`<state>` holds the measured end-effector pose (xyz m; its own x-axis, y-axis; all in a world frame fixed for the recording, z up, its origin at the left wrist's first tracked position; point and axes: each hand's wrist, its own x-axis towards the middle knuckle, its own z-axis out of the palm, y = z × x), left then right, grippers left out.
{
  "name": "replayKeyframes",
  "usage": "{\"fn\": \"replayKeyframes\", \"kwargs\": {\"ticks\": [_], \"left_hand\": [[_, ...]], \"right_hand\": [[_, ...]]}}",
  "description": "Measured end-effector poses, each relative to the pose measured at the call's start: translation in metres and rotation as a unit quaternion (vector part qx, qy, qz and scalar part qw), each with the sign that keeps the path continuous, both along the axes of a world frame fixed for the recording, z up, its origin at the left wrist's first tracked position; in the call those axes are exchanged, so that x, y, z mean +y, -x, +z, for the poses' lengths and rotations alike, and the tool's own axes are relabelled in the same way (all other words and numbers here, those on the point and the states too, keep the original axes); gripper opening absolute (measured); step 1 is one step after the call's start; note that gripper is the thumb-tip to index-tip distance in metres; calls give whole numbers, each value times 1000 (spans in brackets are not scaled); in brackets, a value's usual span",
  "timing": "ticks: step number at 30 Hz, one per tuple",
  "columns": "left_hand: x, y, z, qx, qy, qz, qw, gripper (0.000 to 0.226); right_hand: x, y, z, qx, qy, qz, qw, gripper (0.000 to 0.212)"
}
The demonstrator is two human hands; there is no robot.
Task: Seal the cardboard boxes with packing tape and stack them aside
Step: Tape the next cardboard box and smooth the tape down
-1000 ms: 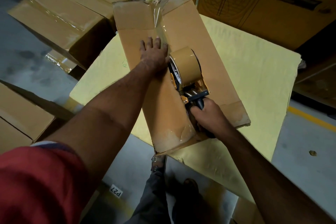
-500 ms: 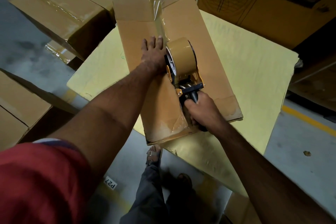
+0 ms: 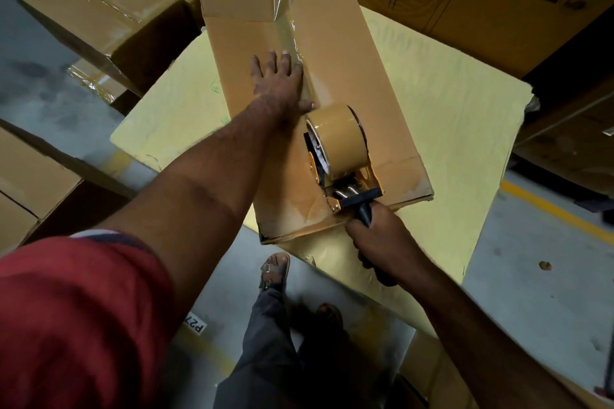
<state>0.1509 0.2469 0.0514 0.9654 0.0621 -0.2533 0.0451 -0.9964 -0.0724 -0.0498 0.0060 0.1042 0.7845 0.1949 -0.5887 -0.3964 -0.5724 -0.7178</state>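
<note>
Nearest the camera, the black handle of the tape dispenser (image 3: 335,156) is being gripped by the right hand (image 3: 377,242), its fingers curled fully round it, so that grip is closed on the tool. The dispenser, loaded with a roll of brown tape, is being held against the top of the cardboard box (image 3: 339,70), close to the box's near end.

Just beyond it, the box is being pressed down by the left hand (image 3: 277,83). The fingers are laid straight and flat beside the centre seam, and nothing is being held in that grip. The box itself is lying lengthwise on the yellow table (image 3: 448,129), with its near end reaching the table's edge.

A glossy strip of tape (image 3: 289,33) is being shown along the seam from the far end of the box up to the dispenser. It is judged that this seam is almost covered. Only the short stretch at the near edge, the cut and perhaps a fold over the end appear to be left. Whether the strip is fully bonded at the far flap cannot be told, as the film there looks loose and wrinkled.

Farther off on the left, already taped boxes (image 3: 99,7) are lying stacked on the floor. The box in hand is judged as not yet ready to be moved there.
</note>
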Motion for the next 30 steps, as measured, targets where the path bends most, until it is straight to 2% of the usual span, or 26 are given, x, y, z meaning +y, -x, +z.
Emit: {"fn": "replayKeyframes", "kwargs": {"ticks": [3,8,13,19,22,25,30], "left_hand": [[-6,20,-1,3,6,-22,1000,93],[-29,67,-3,40,-16,-78,996,105],[-33,79,4,56,-20,-73,996,109],[-36,80,-3,20,6,-56,998,90],[-37,81,-1,28,-2,-56,998,100],[-42,87,0,27,8,-48,998,101],[-54,114,5,33,24,-124,991,91]], "right_hand": [[0,-1,1,2,-9,-17,1000,14],[3,2,4,-3,-8,-18,1000,12],[3,8,7,-7,-7,-5,1000,6],[-14,31,10,-8,-14,-18,1000,12],[-27,48,8,-21,9,-10,1000,11],[-29,50,5,-15,-3,-24,1000,10],[-30,48,1,-25,10,-19,999,9]]}}
